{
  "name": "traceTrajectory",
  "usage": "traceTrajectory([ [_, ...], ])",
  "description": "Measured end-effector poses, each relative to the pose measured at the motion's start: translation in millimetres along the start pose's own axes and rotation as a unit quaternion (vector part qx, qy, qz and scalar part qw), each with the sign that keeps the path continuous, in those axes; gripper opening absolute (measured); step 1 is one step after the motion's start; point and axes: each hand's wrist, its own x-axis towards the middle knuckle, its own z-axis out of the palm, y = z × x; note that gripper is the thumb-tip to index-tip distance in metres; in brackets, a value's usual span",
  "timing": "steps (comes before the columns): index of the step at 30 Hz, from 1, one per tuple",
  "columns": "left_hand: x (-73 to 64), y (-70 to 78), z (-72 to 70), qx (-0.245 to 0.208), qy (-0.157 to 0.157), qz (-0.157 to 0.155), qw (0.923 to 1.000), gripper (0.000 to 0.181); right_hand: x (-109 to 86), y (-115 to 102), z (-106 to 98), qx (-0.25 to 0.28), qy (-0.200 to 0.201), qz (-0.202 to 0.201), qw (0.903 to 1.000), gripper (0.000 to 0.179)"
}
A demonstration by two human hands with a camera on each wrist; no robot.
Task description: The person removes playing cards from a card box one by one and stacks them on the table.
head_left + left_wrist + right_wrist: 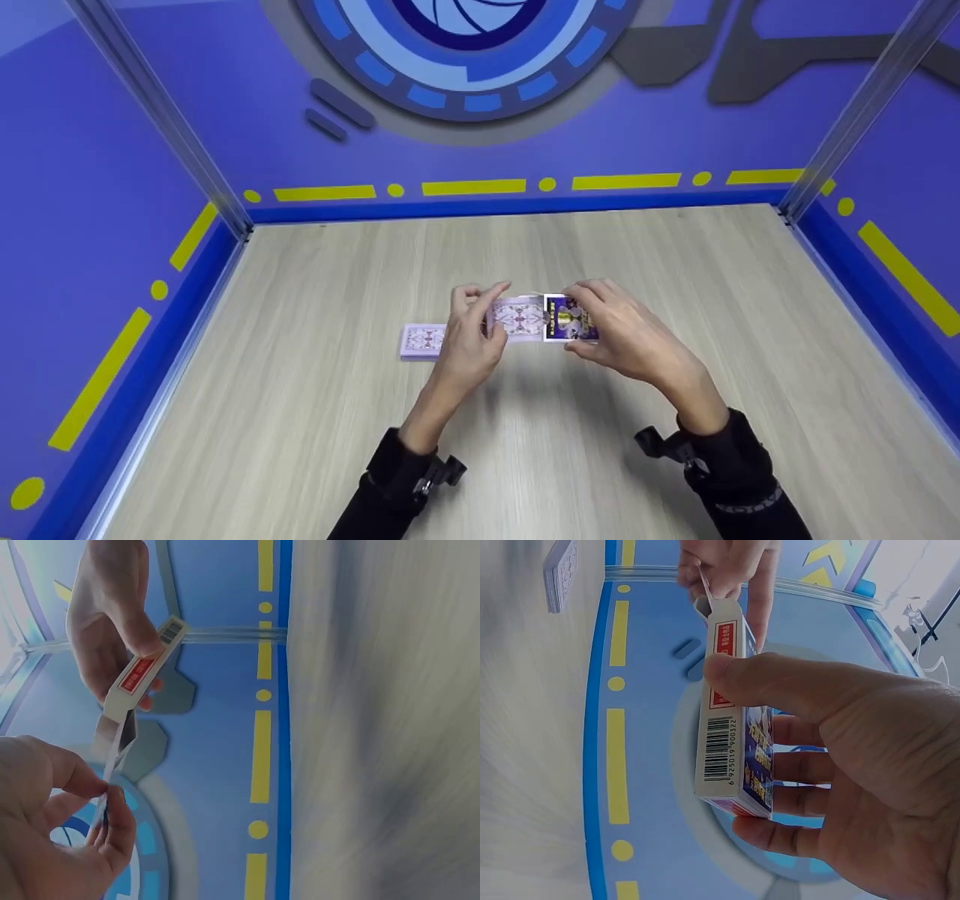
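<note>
My right hand (637, 334) grips a playing card box (559, 321) above the table, thumb on its barcoded narrow side and fingers along the opposite one. The box has a dark printed face with a white border, and its open end points left. A few thin playing cards (517, 318) with a purple-pink patterned back reach out of that end; how many cannot be told. Pinched between thumb and fingers of my left hand (469, 337) is their outer end. On the table, partly behind the left hand, lies a stack of playing cards (420, 340).
The light wood table (315, 420) carries the card stack to the left of the box. Blue printed panels (487, 161) with yellow dashes enclose it at the back and both sides, joined by metal corner posts (161, 112).
</note>
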Motion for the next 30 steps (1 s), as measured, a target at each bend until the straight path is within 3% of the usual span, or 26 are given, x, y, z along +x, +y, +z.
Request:
traceTrajectory([
  [7,1.0,2.1,-14.2,0.104,-0.007,0.048,0.9935,0.059,0.8,1.4,2.0,0.003,0.005,-0.004,1.0000,0.070],
  [11,-0.3,3.9,-16.5,0.118,-0.045,0.030,0.9915,0.061,0.5,1.9,2.2,0.010,0.004,-0.001,0.9999,0.069],
  [16,-1.1,4.9,-15.5,0.114,-0.094,0.005,0.9890,0.077,0.5,2.2,2.0,0.016,0.005,-0.001,0.9999,0.069],
  [19,-0.9,4.0,-15.8,0.134,-0.096,0.019,0.9862,0.077,-0.1,2.5,2.0,0.018,0.004,0.003,0.9998,0.070],
  [26,2.6,-1.6,-27.7,0.202,-0.104,0.071,0.9714,0.072,-0.5,2.9,2.9,0.011,-0.001,0.009,0.9999,0.068],
  [30,5.2,-5.2,-40.3,0.204,-0.106,0.085,0.9695,0.072,-0.8,3.2,2.6,0.015,-0.002,0.019,0.9997,0.065],
])
